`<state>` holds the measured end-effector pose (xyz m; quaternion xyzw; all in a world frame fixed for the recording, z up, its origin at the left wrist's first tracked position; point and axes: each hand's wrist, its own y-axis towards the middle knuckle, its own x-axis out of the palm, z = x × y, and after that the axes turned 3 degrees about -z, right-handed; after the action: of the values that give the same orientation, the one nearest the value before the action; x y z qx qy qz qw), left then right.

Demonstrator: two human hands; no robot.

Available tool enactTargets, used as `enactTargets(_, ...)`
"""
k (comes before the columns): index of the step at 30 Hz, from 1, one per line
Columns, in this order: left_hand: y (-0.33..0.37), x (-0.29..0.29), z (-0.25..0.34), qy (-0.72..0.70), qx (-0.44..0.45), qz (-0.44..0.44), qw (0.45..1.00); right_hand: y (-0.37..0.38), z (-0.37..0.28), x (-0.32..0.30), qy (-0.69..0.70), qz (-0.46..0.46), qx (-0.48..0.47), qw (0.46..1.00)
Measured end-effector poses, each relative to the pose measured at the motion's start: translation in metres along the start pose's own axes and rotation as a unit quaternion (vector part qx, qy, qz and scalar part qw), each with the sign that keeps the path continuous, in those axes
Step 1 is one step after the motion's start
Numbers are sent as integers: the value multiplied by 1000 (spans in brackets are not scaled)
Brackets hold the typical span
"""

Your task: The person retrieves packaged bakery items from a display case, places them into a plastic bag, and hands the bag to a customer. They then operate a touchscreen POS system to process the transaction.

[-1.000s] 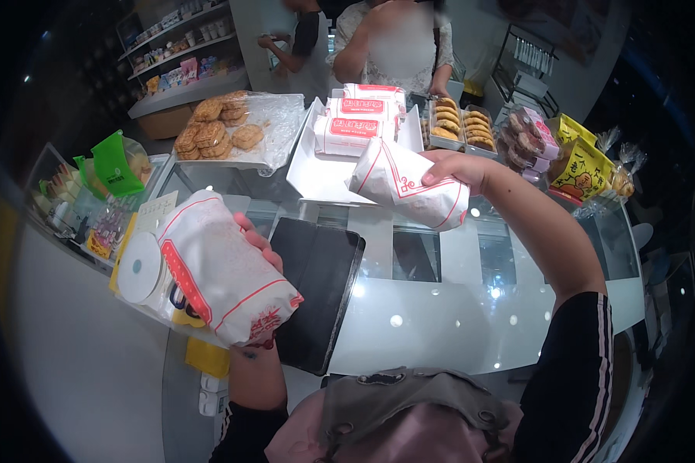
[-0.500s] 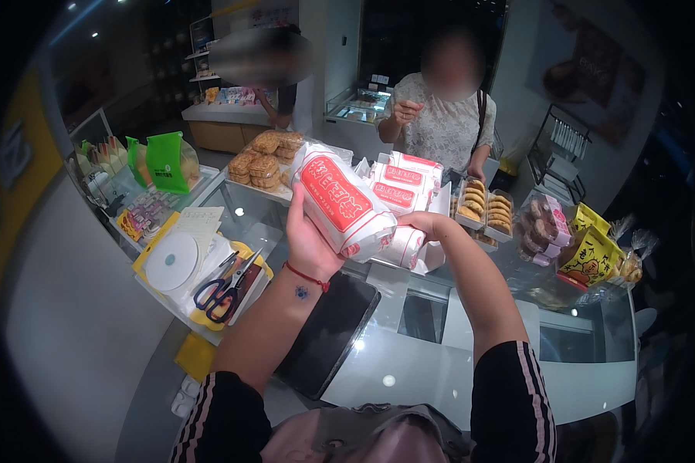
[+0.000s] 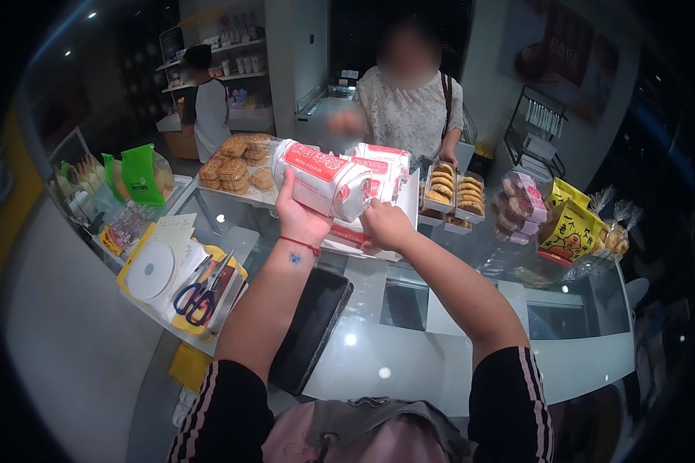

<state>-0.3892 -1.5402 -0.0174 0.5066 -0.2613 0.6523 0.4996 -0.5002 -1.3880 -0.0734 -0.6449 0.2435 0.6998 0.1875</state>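
My left hand (image 3: 301, 218) is wrapped round the underside of a white paper-wrapped packet (image 3: 320, 181) with a red printed label. It holds the packet tilted above the counter. At the packet's right end my right hand (image 3: 388, 226) is closed, its curled fingers against the end of the wrapper; what lies inside the fingers is partly hidden. Behind and below are more white-and-red packets (image 3: 384, 157) in a white tray (image 3: 411, 199), partly covered by my hands and the held packet.
Clear boxes of round pastries (image 3: 235, 166) stand left, boxed cookies (image 3: 442, 185) right, near yellow bags (image 3: 570, 231). Scissors (image 3: 197, 297) lie in a side tray by a white disc (image 3: 153, 270). A black flat case (image 3: 310, 332) rests nearest me. A customer (image 3: 409, 108) stands across the glass counter (image 3: 363, 339).
The held packet has turned more level and shifted left. My right hand has moved left to its end, fingers curled. The customer's raised hand has moved; the background person now stands farther left.
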Motion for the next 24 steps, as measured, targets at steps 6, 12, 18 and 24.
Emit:
enactTargets(6, -4, -20, 34, 34, 80, 54, 995, 25, 30, 1, 211, -68, -43, 974)
enactTargets(12, -13, -34, 44, 20, 83, 71, 994, 50, 62, 12, 466, -185, 22, 865)
enactTargets(18, -55, -35, 46, 17, 108, 55, 992, 29, 30, -1, 271, -61, 41, 960)
enactTargets(24, -105, -41, 46, -55, 140, 57, 987, -1, -21, 31, -21, 181, -110, 977)
